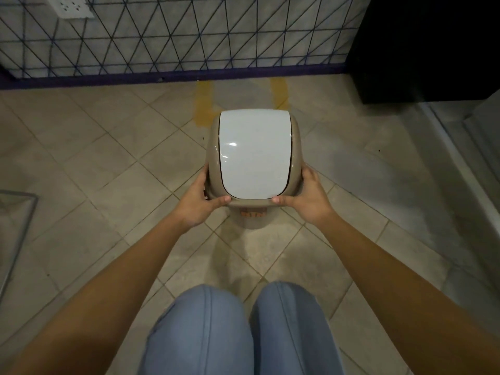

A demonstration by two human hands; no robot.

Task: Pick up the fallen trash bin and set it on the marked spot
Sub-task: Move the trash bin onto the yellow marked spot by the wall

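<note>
A floor of beige square tiles (89, 169), laid on the diagonal with pale grout lines, fills most of the view. Along the far edge it is met by a grey wall covered with a dark wire grid of triangles (173, 36), finished at the bottom by a dark purple skirting strip (108, 78). A black, box-shaped cabinet (424, 47) is seen in the far right corner, and a white wall socket plate (71, 6) is mounted at the upper left. Two knees in light blue jeans (240, 331) are seen at the bottom edge, side by side.

A beige plastic trash bin with a white domed swing lid (253, 155) is held upright near the middle of the view, lid facing the camera. Its narrower beige body is seen below the rim, bearing a small orange label (253, 213). Whether its base touches the tiles cannot be told from above.

Two yellow painted strips on the floor (203, 104) run from the skirting toward the bin; their near ends are hidden behind the bin's far edge, so the bin lies just before or partly over the marked spot.

The left hand (201, 200) is closed around the bin's left near corner, thumb laid along the front rim and the fingers wrapped on the side. The right hand (305, 196) is closed in mirror fashion on the right near corner, thumb on the front rim. Both bare forearms are stretched forward from the lower corners.
</note>
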